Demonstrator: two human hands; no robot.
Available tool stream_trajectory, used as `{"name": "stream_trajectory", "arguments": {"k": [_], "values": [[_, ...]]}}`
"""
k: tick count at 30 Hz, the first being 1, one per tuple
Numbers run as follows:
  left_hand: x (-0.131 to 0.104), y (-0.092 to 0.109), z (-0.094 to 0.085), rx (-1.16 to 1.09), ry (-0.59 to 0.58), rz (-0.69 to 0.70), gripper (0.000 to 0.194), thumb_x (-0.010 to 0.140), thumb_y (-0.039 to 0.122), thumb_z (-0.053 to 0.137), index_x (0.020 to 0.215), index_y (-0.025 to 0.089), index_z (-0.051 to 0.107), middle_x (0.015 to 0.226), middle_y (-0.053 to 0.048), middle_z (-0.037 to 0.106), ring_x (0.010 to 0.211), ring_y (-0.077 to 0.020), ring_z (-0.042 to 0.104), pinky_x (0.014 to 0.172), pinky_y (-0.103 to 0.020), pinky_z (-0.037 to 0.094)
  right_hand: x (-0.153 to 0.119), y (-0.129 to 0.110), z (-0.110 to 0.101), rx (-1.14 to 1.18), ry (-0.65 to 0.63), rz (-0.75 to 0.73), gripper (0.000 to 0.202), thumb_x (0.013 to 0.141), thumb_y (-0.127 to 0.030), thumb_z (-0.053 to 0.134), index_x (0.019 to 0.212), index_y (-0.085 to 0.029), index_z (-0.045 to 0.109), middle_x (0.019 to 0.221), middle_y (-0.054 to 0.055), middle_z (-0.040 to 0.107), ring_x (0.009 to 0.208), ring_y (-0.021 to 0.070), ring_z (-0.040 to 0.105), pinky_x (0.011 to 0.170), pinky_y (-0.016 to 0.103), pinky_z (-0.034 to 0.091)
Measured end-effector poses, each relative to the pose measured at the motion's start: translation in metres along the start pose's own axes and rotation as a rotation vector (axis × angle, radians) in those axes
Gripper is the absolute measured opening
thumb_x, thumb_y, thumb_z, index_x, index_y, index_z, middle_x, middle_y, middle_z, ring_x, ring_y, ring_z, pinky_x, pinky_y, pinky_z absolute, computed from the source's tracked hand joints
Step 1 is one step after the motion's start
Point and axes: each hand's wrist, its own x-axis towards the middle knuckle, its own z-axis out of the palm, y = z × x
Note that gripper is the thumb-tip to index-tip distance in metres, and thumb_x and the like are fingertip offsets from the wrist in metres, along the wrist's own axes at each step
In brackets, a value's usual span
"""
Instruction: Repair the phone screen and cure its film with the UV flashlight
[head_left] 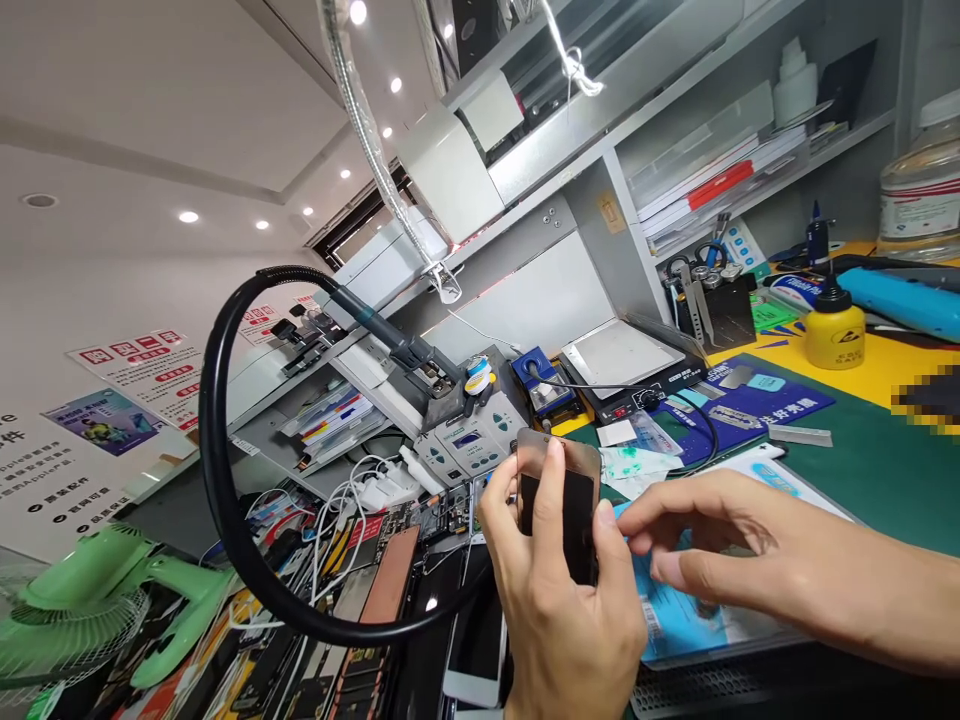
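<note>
My left hand is closed around a phone, held upright by its edges. The phone has a dark lower face and a lighter, see-through-looking strip at the top, with my index finger lying across it. Just right of the phone hovers my right hand, its fingers loosely curled and the thumb apart from the index finger, with nothing visible in it. Beneath it lies a blue and white packet. A white-framed phone rests beside my left wrist.
A thick black hose loops at the left from the grey soldering station. Phone parts and white cables crowd the bench near a green fan. Right stands a yellow bottle; a blue mat lies behind my right hand.
</note>
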Motion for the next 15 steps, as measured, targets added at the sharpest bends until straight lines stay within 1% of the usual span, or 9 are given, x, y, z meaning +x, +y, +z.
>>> {"name": "stream_trajectory", "arguments": {"k": [2, 5, 6, 8, 10, 12, 15], "values": [[0.0, 0.001, -0.004, -0.185, -0.063, -0.111, 0.055, 0.092, 0.02, 0.061, 0.145, 0.03, 0.051, 0.14, -0.009, 0.045, 0.132, -0.0235, 0.049, 0.111, -0.038, 0.044, 0.0, -0.005, 0.0, 0.027, -0.005, 0.01, 0.037, 0.088, -0.051, 0.067, 0.113, -0.025, 0.073, 0.099, 0.006, 0.07, 0.087, 0.0224, 0.061, 0.073, 0.031, 0.052], [0.001, 0.002, -0.01, -0.68, -0.188, -0.419, 0.047, 0.097, 0.033, 0.057, 0.144, 0.036, 0.051, 0.143, -0.006, 0.051, 0.127, -0.0231, 0.055, 0.108, -0.039, 0.047, 0.003, -0.008, -0.002, 0.046, -0.009, 0.041, 0.034, 0.089, -0.05, 0.067, 0.11, -0.024, 0.075, 0.096, 0.006, 0.069, 0.084, 0.0209, 0.059, 0.069, 0.029, 0.051], [0.002, 0.002, -0.012, -0.846, -0.21, -0.515, 0.047, 0.097, 0.037, 0.058, 0.143, 0.036, 0.053, 0.142, -0.006, 0.054, 0.124, -0.0233, 0.057, 0.106, -0.038, 0.049, 0.004, -0.007, -0.003, 0.056, -0.009, 0.047, 0.035, 0.089, -0.051, 0.067, 0.109, -0.024, 0.075, 0.093, 0.005, 0.069, 0.082, 0.02, 0.059, 0.067, 0.028, 0.05], [0.004, 0.002, -0.015, -1.138, -0.23, -0.653, 0.048, 0.093, 0.04, 0.064, 0.14, 0.032, 0.058, 0.137, -0.007, 0.061, 0.12, -0.025, 0.061, 0.102, -0.039, 0.052, 0.007, -0.006, -0.005, 0.077, -0.018, 0.03, 0.036, 0.089, -0.054, 0.067, 0.102, -0.022, 0.075, 0.088, 0.005, 0.069, 0.076, 0.0174, 0.059, 0.065, 0.026, 0.048], [0.008, 0.002, -0.019, -1.389, -0.241, -0.734, 0.046, 0.089, 0.038, 0.067, 0.135, 0.028, 0.063, 0.133, -0.008, 0.066, 0.12, -0.0277, 0.063, 0.104, -0.042, 0.051, 0.01, -0.005, -0.006, 0.091, -0.022, -0.002, 0.04, 0.088, -0.058, 0.066, 0.09, -0.019, 0.073, 0.085, 0.005, 0.069, 0.069, 0.0147, 0.059, 0.065, 0.025, 0.046], [0.011, 0.003, -0.022, -1.566, -0.264, -0.785, 0.04, 0.089, 0.033, 0.065, 0.128, 0.027, 0.067, 0.13, -0.009, 0.068, 0.119, -0.0303, 0.065, 0.107, -0.046, 0.049, 0.011, -0.004, -0.007, 0.105, -0.021, -0.015, 0.044, 0.087, -0.06, 0.067, 0.08, -0.017, 0.069, 0.081, 0.006, 0.068, 0.067, 0.0149, 0.059, 0.063, 0.025, 0.045], [0.016, 0.002, -0.027, -1.669, -0.265, -0.812, 0.033, 0.091, 0.028, 0.058, 0.121, 0.025, 0.071, 0.126, -0.01, 0.071, 0.121, -0.033, 0.065, 0.109, -0.05, 0.047, 0.011, -0.003, -0.009, 0.156, -0.039, -0.02, 0.044, 0.087, -0.061, 0.067, 0.077, -0.018, 0.066, 0.07, 0.004, 0.063, 0.075, 0.02, 0.064, 0.062, 0.025, 0.045]]}}
